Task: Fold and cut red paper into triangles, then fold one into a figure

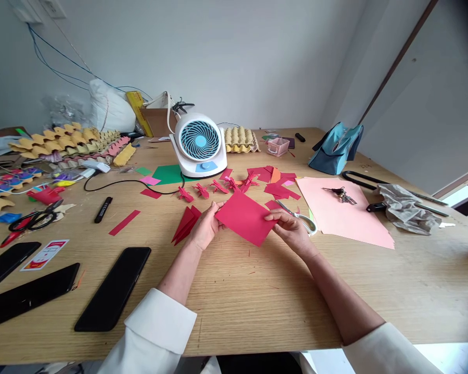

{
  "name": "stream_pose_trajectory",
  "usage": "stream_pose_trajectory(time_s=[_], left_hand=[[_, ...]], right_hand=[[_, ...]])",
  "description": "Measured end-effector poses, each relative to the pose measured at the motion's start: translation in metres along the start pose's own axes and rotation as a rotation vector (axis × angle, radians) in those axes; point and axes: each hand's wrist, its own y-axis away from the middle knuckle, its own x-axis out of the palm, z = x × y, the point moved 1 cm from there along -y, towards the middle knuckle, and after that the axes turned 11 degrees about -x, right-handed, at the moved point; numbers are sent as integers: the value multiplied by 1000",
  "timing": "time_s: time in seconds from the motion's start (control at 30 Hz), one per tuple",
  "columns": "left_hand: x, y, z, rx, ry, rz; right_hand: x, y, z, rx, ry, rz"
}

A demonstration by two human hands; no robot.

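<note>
A square of red paper (246, 218) is held up above the table between both hands, one corner pointing toward me. My left hand (207, 226) pinches its left corner, and my right hand (290, 228) grips the right corner between thumb and fingers. Folded red paper triangles (184, 224) lie just left of my left hand. Behind the square stands a row of several small folded red paper figures (202, 190). Scissors (306, 222) with light handles lie beside my right hand, their blades partly hidden.
A white fan (200, 143) stands behind the paper figures. Pink sheets (349, 215) with keys (341, 195) on them lie at right. Red scraps (281, 189) lie behind my right hand. Phones (115, 288), a black marker (103, 210) and black-handled scissors (37, 220) lie at left.
</note>
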Motion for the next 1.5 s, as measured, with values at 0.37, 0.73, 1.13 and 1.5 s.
stream_pose_trajectory(time_s=[0.37,0.73,1.13,1.5], left_hand=[[5,5,4,37,-55,-10],[2,4,8,35,-120,-49],[14,7,5,118,94,49],[0,5,-2,118,209,40]], right_hand=[[2,1,4,-81,170,-13],[3,2,9,-220,412,-8],[30,10,24,-532,845,523],[29,9,22,-502,919,582]])
